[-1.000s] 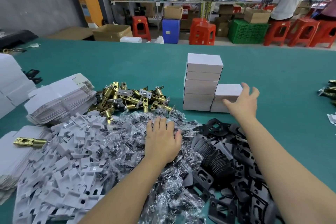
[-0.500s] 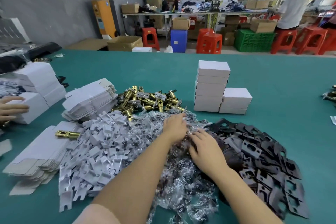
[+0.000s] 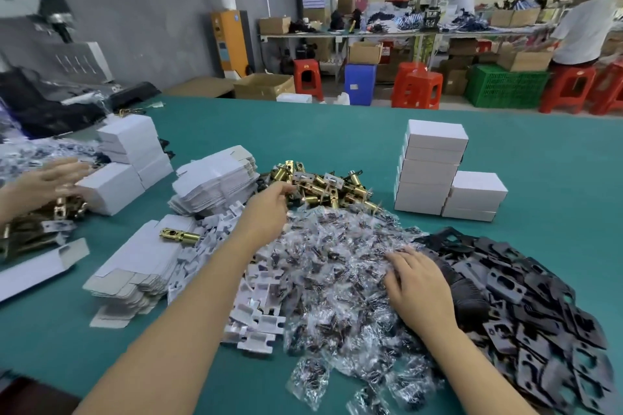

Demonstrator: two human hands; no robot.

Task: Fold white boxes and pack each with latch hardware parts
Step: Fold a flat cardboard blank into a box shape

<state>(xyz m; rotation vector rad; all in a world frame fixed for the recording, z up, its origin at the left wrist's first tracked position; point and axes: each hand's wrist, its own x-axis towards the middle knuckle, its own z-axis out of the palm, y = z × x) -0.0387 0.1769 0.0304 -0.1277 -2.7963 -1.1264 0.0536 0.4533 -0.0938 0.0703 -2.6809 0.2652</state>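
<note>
Green table (image 3: 337,131): white boxes (image 3: 435,165), flat cartons (image 3: 215,178), brass latches (image 3: 323,187), screw bags (image 3: 337,266), black plates (image 3: 526,296).

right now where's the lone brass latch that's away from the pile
In the head view, the lone brass latch lies left of the left hand, on the flat box blanks.

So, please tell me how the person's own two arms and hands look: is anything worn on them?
Both forearms are bare as far as the picture shows; no sleeve reaches into view. The left hand and the right hand wear no gloves. I see no watch, bracelet or ring on either, though the picture is slightly blurred, so a thin ring could be missed.
</note>
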